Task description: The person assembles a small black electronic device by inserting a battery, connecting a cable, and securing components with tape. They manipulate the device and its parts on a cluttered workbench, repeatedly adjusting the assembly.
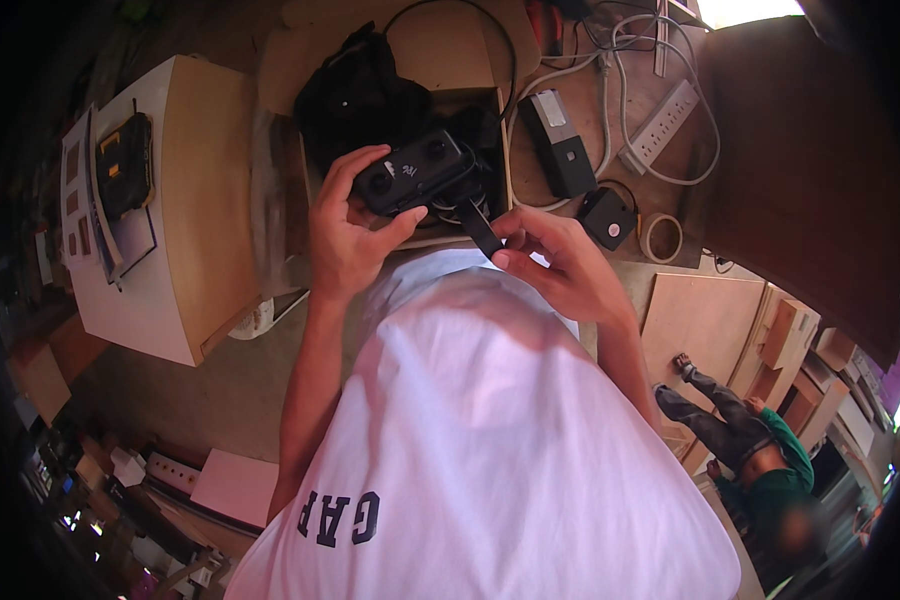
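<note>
A black two-lens camera unit (415, 172) is tilted in front of me, above an open box (506, 165) with cables inside. My left hand (350, 225) is closed on its left end, fingers over the top edge and thumb along the bottom. From the unit's right end a flat black strap (480, 230) runs down toward me. My right hand (560, 255) pinches the strap's lower end between thumb and fingers. Just behind the unit lies a bunched black fabric bag (360, 95), partly covering the box. The box's inside is mostly hidden.
Right of the box are a black-and-grey oblong device (557, 142), a small black square block (607, 217), a tape roll (661, 238) and a white power strip (662, 127) with looping cords. A wooden cabinet (210, 200) stands left. A person in green (780, 465) is at lower right.
</note>
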Demonstrator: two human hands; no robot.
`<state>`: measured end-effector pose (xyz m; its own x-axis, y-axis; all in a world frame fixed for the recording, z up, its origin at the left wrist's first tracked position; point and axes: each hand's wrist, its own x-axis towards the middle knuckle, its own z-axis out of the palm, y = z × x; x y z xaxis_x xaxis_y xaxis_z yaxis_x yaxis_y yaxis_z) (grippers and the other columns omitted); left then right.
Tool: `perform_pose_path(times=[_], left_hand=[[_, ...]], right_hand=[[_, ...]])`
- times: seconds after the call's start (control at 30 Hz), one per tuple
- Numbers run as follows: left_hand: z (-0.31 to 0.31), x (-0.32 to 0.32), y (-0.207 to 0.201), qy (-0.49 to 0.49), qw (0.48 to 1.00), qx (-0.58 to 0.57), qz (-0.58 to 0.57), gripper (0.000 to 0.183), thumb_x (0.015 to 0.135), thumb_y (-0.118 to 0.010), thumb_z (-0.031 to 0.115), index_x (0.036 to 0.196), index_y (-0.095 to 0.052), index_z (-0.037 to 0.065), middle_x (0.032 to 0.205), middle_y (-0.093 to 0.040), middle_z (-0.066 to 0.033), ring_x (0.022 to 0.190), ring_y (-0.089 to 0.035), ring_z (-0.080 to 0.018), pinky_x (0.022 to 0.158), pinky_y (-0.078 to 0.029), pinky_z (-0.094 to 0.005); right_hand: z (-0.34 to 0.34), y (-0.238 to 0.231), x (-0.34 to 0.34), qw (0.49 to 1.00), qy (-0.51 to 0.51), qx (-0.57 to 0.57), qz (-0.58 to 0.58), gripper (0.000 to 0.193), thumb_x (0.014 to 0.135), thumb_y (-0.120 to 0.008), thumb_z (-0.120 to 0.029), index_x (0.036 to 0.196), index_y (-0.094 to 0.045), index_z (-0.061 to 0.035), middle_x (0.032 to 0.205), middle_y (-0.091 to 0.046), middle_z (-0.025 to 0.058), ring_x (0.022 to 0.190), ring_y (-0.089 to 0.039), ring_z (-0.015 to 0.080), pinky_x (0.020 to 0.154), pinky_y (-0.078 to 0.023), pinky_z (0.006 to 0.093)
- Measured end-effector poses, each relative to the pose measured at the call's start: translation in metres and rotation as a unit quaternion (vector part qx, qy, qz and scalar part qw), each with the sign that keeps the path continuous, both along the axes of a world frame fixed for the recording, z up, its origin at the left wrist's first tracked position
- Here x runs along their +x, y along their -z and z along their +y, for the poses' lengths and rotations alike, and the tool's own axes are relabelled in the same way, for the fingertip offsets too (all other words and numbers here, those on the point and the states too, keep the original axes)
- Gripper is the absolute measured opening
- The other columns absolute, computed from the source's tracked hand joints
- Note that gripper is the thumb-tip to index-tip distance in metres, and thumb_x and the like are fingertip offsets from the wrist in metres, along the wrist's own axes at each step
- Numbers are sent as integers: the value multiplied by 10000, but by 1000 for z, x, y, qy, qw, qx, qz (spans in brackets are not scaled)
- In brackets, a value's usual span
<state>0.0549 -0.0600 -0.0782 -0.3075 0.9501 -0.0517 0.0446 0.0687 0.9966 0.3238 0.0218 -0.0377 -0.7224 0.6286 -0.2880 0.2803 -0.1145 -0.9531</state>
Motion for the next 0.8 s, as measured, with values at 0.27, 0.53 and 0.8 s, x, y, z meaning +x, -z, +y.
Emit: perform_pose_path(times=[0.27, 0.53, 0.8], left_hand=[[-3, 7, 12, -13, 999, -1, -46, 697, 839, -914, -78, 1466, -615, -26, 1519, -553, -99, 1311, -678, -208, 1104, -633, -361], [-4, 9, 16, 14, 997, -28, 66, 715, 835, -926, -46, 1474, -610, 17, 1540, -553, -111, 1308, -676, -224, 1060, -653, -361], [-20, 22, 41, 4, 969, -42, 243, 719, 811, -947, 12, 1453, -626, 51, 1542, -556, -142, 1312, -662, -300, 955, -683, -376]], right_hand=[[4, 1, 5, 999, 23, 2, -33, 171, 1056, -755, -36, 1179, -670, 46, 960, -737, 123, 839, -712, 191, 805, -597, 357], [2, 9, 12, 996, 34, -77, 1, 159, 1083, -737, -55, 1204, -669, 23, 1018, -737, 77, 902, -697, 152, 840, -580, 319], [-7, 40, 19, 846, 196, -418, 266, 219, 1188, -606, -223, 1207, -685, -19, 949, -702, 20, 838, -622, 122, 794, -516, 283]])
